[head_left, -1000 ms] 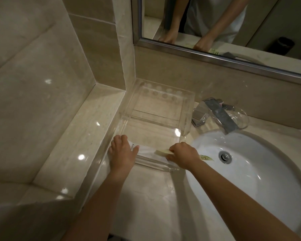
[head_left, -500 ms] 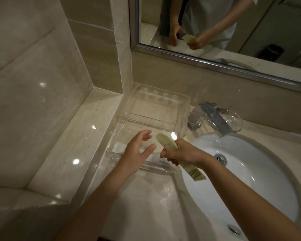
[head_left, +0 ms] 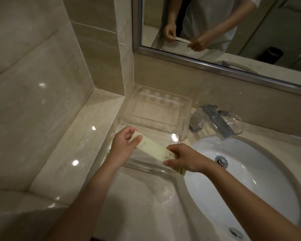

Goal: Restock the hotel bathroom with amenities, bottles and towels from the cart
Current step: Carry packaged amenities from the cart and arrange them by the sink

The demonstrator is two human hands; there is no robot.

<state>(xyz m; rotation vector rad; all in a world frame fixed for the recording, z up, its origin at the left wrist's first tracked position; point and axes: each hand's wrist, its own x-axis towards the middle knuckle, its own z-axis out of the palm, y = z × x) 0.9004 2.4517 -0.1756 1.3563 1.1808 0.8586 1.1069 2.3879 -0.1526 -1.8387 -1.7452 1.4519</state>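
Observation:
A long pale yellow amenity packet (head_left: pixel 155 150) stretches between both hands above the front compartment of a clear acrylic tray (head_left: pixel 184 122) on the counter. My left hand (head_left: pixel 123 145) pinches the packet's serrated left end. My right hand (head_left: pixel 184 159) grips its right end, and more striped packets (head_left: pixel 179 169) stick out beneath those fingers. The tray's back shelf has a row of round holes and holds nothing.
A white basin (head_left: pixel 250 180) with a chrome drain lies at the right. A chrome faucet (head_left: pixel 214 119) and a clear glass dish (head_left: pixel 236 124) stand behind it. A marble ledge (head_left: pixel 80 145) runs along the left wall. The mirror (head_left: pixel 233 28) hangs above.
My left hand has taken hold of the packet's free end. The packet has turned from upright in my right hand to lying across over the tray front.

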